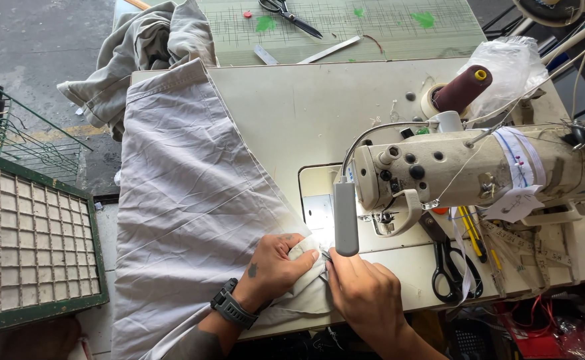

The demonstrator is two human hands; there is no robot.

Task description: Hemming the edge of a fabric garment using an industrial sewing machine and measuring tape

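Clear plastic bag [511, 65] behind the machine; white paper label [514, 204] hanging below.

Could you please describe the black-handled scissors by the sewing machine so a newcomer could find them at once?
Start at the cream sewing machine. Just below its head, on the table's near edge, lie the black-handled scissors. Unlike the scissors on the green mat, they sit beside yellow tools.
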